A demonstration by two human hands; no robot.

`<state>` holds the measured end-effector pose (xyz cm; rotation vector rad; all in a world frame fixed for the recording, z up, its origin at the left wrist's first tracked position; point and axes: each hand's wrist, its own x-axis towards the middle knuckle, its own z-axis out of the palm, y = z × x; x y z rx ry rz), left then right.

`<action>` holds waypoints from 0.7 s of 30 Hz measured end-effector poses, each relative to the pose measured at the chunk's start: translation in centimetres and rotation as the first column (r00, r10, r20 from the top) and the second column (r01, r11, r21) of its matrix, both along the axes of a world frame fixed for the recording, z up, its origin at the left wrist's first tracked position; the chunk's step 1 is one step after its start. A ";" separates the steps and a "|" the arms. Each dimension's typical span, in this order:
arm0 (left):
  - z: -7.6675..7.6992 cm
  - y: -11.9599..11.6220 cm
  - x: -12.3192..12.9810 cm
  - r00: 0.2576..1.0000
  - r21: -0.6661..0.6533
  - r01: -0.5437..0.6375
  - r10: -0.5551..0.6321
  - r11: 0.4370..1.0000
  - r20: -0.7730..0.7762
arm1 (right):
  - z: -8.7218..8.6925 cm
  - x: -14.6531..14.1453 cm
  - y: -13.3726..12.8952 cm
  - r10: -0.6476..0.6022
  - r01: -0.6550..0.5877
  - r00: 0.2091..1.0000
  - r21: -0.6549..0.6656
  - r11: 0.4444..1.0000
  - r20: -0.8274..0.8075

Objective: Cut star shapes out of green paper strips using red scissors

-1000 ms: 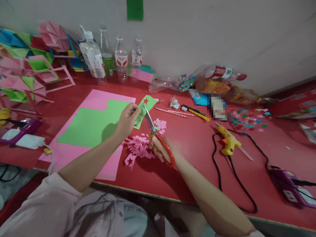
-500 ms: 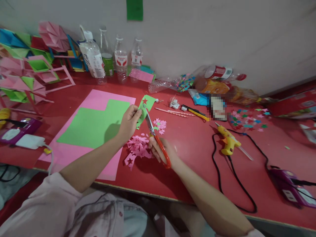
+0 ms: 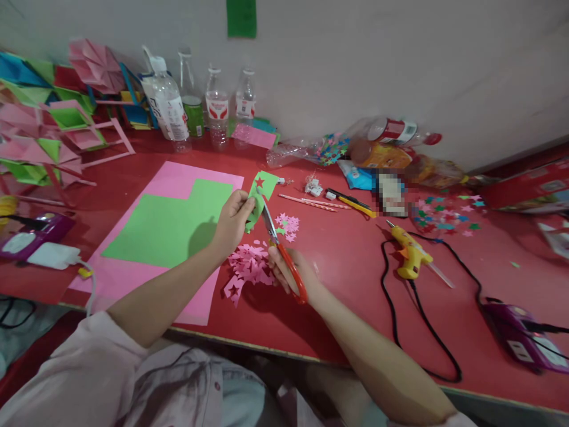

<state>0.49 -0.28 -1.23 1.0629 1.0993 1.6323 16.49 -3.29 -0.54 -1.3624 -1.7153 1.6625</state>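
Between the thumb and fingers of my left hand (image 3: 235,220) is a small piece of green paper (image 3: 267,182) with a star-shaped hole in it. My right hand (image 3: 291,271) is closed round the orange handles of a pair of scissors (image 3: 290,267). The scissor blades point up and left, and their tips meet the green paper beside my left fingertips. Below the blades lies a heap of pink paper scraps (image 3: 249,265), some with star holes. A little pile of pink and green paper stars (image 3: 290,225) sits just right of the blades.
Large green paper (image 3: 173,228) lies over pink paper (image 3: 173,175) on the left. A yellow glue gun (image 3: 411,252) with a looping black cord rests at right, near a purple power strip (image 3: 520,335). Bottles (image 3: 217,112) stand along the wall. Folded paper models (image 3: 57,124) fill the left.
Both hands, the green paper and the scissors keep nearly the same place. The whole view has shifted very slightly.
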 end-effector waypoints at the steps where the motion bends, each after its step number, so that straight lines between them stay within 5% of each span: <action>1: 0.0 0.0 0.0 1.000 0.000 0.001 -0.001 1.000 0.003 | 0.0 0.0 0.0 -0.004 0.004 1.000 -0.002 1.000 0.002; 14: 0.6 0.1 -0.1 1.000 -0.001 -0.015 0.015 1.000 0.014 | -0.3 0.4 0.2 0.000 0.001 1.000 0.054 0.999 -0.007; 21: 1.1 0.3 -1.1 0.998 -0.017 0.045 -0.044 0.999 0.051 | 0.9 0.8 0.9 0.018 -0.018 0.999 0.003 1.000 0.043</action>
